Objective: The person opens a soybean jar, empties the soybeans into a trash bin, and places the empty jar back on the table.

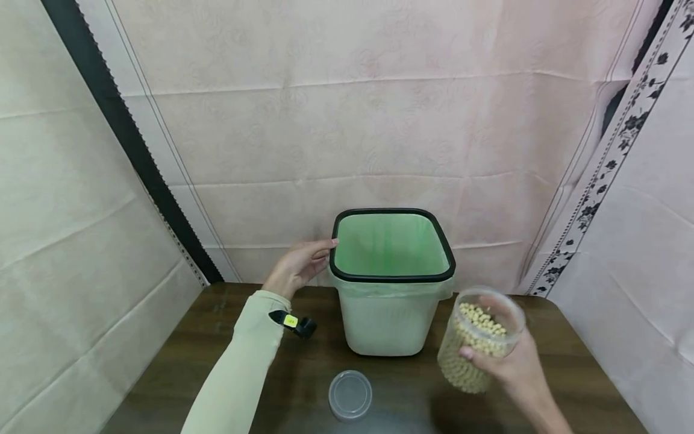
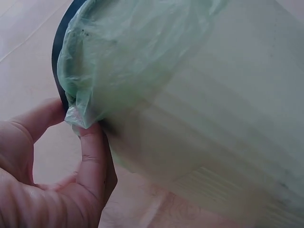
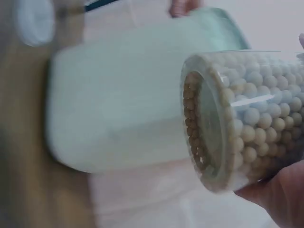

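Note:
A pale green trash bin (image 1: 387, 322) stands upright on the table, its black rim ring (image 1: 393, 278) over a thin green bag (image 2: 128, 52) folded down outside. My left hand (image 1: 298, 265) pinches the rim's left side between thumb and fingers. To the right of the bin, my right hand (image 1: 517, 367) grips a clear plastic jar (image 3: 223, 118), its mouth uncovered. Pale yellow round beans (image 1: 482, 319), which look like soybeans, fill most of the jar. It tilts slightly and appears held above the table, apart from the bin.
A round clear lid (image 1: 350, 395) lies on the dark wooden table (image 1: 303, 386) in front of the bin. Pale cloth (image 1: 347, 132) hangs behind the table and along both sides. A black band with a yellow-marked device (image 1: 293, 321) is on the left sleeve.

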Demonstrator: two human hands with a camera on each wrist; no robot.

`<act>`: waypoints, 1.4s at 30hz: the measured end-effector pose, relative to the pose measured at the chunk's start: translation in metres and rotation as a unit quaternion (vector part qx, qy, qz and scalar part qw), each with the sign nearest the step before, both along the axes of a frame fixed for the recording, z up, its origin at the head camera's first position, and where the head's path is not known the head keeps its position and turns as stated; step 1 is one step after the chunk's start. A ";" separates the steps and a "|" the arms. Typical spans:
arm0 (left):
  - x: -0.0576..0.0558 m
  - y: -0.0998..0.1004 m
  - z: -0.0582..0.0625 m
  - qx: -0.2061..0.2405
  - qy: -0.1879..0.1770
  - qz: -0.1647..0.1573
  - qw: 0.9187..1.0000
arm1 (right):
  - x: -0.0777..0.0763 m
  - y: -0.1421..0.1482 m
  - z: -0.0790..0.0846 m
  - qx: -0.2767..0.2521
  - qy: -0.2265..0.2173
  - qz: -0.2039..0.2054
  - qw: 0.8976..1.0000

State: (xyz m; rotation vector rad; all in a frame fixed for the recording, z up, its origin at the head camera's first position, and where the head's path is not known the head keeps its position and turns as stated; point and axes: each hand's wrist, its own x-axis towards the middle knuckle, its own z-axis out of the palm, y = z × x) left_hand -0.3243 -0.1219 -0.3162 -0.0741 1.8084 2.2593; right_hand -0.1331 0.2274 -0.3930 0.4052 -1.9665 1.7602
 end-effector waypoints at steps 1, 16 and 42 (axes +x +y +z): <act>-0.001 0.000 -0.001 0.010 -0.002 0.001 1.000 | -0.001 0.004 0.010 0.017 0.003 -0.011 1.000; -0.001 0.003 -0.011 0.069 -0.006 -0.023 0.997 | -0.067 0.034 0.127 0.247 -0.025 -0.062 0.967; 0.002 0.001 -0.010 0.084 -0.001 -0.033 0.996 | -0.151 0.032 0.174 0.490 -0.005 0.051 0.870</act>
